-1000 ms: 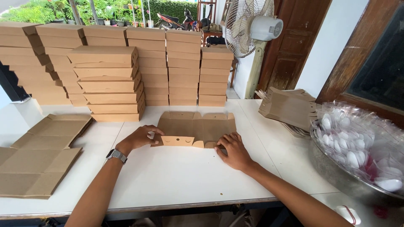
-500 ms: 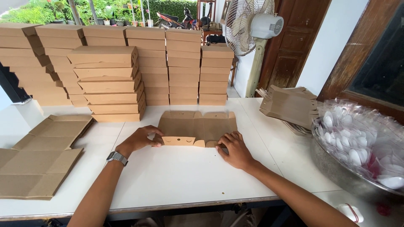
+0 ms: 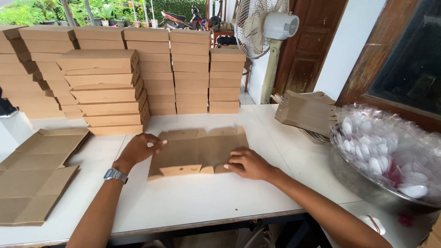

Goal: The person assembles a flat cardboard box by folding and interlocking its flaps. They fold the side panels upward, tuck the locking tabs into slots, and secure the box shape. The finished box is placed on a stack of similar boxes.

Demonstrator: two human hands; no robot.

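You stand at a white table (image 3: 193,202) that runs across the whole view. Along its far edge rise stacks of folded brown boxes (image 3: 138,73), the nearest stack leaning a little toward you. At your right, a big metal bowl (image 3: 353,177) sits on the table's corner, heaped with white plastic spoons in clear wrappers (image 3: 381,147). Behind the bowl lies a loose pile of folded cardboard pieces (image 3: 305,112). At your left, flat unfolded cardboard sheets (image 3: 32,177) lie spread over the table's edge. A standing fan (image 3: 264,27) is behind the stacks, beside a dark wooden door (image 3: 310,50).

In the middle of the table, right in front of you, lies one flat cardboard box blank (image 3: 197,149), its near flap bent up slightly along the front edge.

Your left hand (image 3: 138,149) rests on the blank's left edge, fingers curled loosely and touching the cardboard; you cannot tell whether they pinch it or only press it. A wristwatch (image 3: 115,175) sits on that wrist.

Your right hand (image 3: 248,163) lies on the blank's near right corner, fingers spread and pressing flat on it, not closed around anything.
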